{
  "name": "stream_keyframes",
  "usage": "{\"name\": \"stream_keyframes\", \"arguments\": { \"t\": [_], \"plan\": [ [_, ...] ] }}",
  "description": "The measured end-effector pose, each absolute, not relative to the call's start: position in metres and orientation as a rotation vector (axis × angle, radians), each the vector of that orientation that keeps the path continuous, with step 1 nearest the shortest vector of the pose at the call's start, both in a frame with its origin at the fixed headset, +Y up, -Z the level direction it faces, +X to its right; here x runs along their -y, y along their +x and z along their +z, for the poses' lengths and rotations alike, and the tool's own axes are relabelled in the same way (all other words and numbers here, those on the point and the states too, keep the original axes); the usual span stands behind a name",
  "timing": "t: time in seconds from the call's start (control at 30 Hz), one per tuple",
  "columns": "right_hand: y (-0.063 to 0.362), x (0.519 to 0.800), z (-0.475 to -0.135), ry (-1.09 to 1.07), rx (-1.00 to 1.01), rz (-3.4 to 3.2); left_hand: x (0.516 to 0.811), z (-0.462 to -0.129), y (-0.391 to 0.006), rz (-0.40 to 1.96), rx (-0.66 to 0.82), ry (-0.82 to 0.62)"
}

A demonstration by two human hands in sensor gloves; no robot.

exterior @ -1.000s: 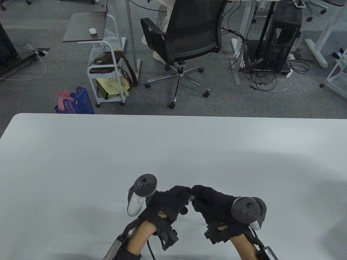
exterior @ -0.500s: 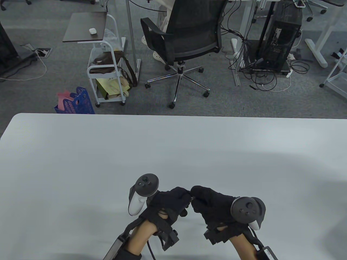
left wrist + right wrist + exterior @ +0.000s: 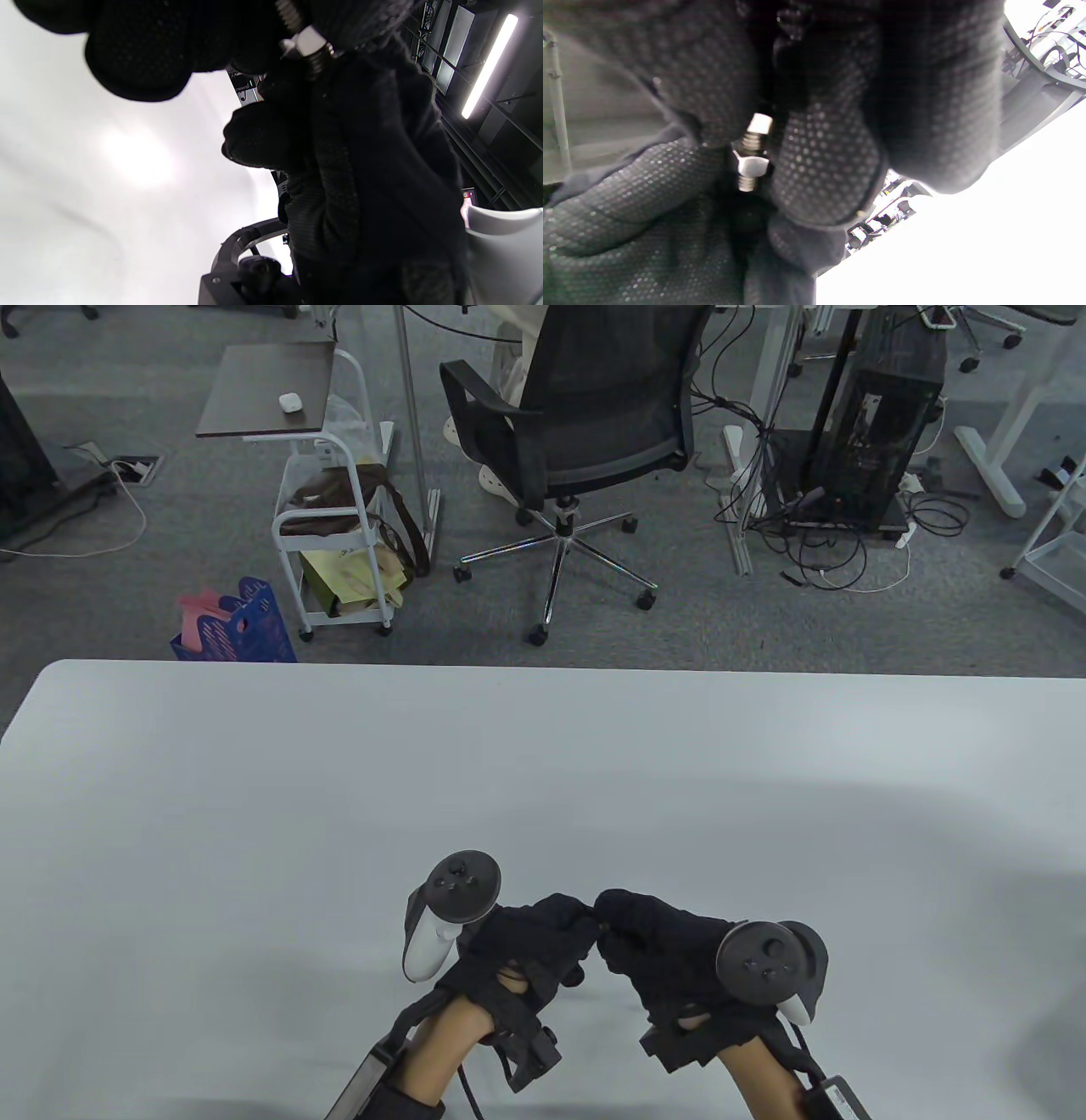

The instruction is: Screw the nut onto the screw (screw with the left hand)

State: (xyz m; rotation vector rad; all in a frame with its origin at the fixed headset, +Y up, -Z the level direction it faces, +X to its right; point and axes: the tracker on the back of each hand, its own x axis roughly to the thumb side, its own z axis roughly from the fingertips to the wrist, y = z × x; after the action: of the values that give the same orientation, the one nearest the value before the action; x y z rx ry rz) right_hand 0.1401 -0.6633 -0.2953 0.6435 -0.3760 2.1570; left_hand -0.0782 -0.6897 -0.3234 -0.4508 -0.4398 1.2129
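Observation:
Both gloved hands meet fingertip to fingertip just above the table's near middle. My left hand (image 3: 534, 942) pinches a small silver nut (image 3: 307, 42) that sits on the threaded screw (image 3: 751, 142). My right hand (image 3: 666, 954) holds the screw from the other side. In the right wrist view the nut (image 3: 751, 165) sits partway along the thread, with bare thread showing on both sides. In the table view the gloves hide both the screw and the nut. Exactly where the fingers touch the parts is partly hidden.
The white table (image 3: 543, 780) stretches away beyond the hands. Behind its far edge stand an office chair (image 3: 585, 432), a white trolley (image 3: 339, 534) and a blue basket (image 3: 237, 623) on the floor.
The hands stay joined at the fingertips. The right hand and its tracker have drifted slightly left, and the left tracker has shifted slightly right.

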Motion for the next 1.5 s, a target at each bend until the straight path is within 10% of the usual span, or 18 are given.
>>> {"name": "stream_keyframes", "arguments": {
  "t": [1.5],
  "plan": [
    [0.1408,0.6626,-0.2949,0.643,0.390,2.144,0.6933,-0.3256,-0.0804,1.282,0.442,-0.504]
  ]
}}
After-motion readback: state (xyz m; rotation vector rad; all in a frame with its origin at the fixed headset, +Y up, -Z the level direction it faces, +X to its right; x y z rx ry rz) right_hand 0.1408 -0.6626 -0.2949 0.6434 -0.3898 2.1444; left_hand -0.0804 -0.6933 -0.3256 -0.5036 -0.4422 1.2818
